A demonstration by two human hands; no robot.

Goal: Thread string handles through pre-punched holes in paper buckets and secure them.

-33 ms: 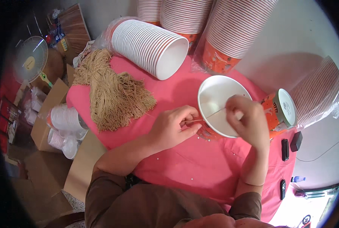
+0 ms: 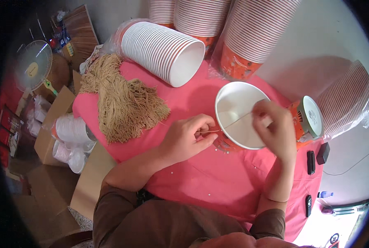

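Observation:
A large white-lined paper bucket [image 2: 239, 96] with an orange outside stands tilted toward me on the pink-covered table. A thin tan string [image 2: 237, 121] passes through its near left rim. Just outside that rim, my left hand [image 2: 188, 135] pinches one end of the string between thumb and fingers. Over the bucket's mouth, my right hand [image 2: 278, 129] is closed on the other part, which stretches taut across the opening. A thick bundle of tan strings [image 2: 124, 107] lies on the table to the left.
Nested bucket stacks [image 2: 164, 53] lie and stand at the back, some in plastic. Right of the bucket is an upturned orange bucket [image 2: 312, 118] and a wrapped stack [image 2: 347, 99]. Small black objects [image 2: 311, 162] lie at the right edge. Cardboard boxes [image 2: 54, 144] and a fan [image 2: 33, 66] stand left.
My right hand has moved a little to the right, and more string now spans the bucket's mouth. The left hand and the bucket have stayed in place.

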